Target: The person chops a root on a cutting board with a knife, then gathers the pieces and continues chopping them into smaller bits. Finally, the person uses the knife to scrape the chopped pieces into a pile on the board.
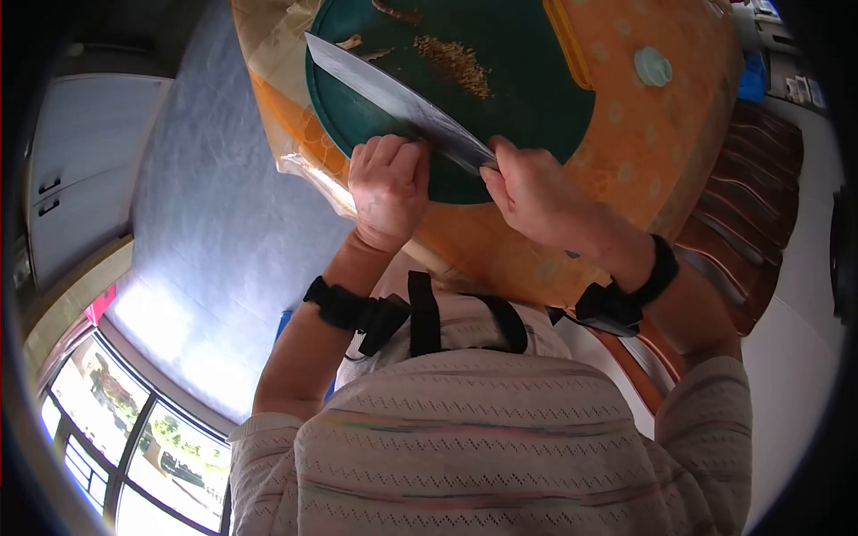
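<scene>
My right hand [532, 192] is wrapped round the handle end of a large kitchen knife [393, 89]. Its broad blade slants up and left over a green cutting board [536, 116]. Close below the blade, my left hand [389, 188] is closed with curled fingers at the board's near edge; whatever it may hold is hidden. A small heap of chopped brown bits [453, 64] lies on the board beyond the blade. Pale slivers [350, 42] sit near the blade tip, and a brown root-like piece [398, 12] is at the far edge.
An orange patterned tablecloth [626, 134] covers the table under the board, with clear plastic at its left edge. A pale green cap-like object [653, 67] stands on the right. A brown wooden chair [746, 196] is beside the table. Cabinets [89, 170] stand far left.
</scene>
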Action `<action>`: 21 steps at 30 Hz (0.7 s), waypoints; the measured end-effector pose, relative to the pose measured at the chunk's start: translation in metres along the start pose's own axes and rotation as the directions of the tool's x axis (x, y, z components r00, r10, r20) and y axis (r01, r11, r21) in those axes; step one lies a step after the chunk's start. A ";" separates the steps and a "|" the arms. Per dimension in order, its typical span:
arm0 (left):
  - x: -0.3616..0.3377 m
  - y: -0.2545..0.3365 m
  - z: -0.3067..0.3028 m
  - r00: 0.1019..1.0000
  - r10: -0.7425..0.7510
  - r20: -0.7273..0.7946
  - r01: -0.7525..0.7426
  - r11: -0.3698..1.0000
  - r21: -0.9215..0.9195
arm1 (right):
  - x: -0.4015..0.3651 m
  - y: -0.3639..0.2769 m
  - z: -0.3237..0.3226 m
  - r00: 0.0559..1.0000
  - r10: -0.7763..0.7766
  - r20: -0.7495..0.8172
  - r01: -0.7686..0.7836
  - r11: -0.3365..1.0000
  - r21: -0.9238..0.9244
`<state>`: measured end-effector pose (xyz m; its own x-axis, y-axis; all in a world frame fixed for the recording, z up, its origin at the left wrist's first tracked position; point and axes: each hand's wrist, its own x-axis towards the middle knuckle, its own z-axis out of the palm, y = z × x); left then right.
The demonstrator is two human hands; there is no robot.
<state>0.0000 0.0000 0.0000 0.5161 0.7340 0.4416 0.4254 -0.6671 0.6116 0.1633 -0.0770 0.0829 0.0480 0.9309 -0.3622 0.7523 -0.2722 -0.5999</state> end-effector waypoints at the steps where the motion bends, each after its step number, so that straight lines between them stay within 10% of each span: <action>1: 0.001 0.003 -0.001 1.000 0.006 0.016 -0.006 1.000 0.008 | 0.000 -0.001 -0.002 1.000 0.005 0.004 -0.005 1.000 0.001; 21: 0.000 0.000 0.002 1.000 0.008 -0.011 -0.008 1.000 0.008 | 0.000 -0.003 0.002 0.999 -0.008 -0.044 0.008 1.000 -0.010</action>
<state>0.0018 -0.0002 -0.0011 0.5114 0.7299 0.4535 0.4273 -0.6739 0.6027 0.1598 -0.0771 0.0828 0.0708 0.9428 -0.3257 0.7594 -0.2626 -0.5952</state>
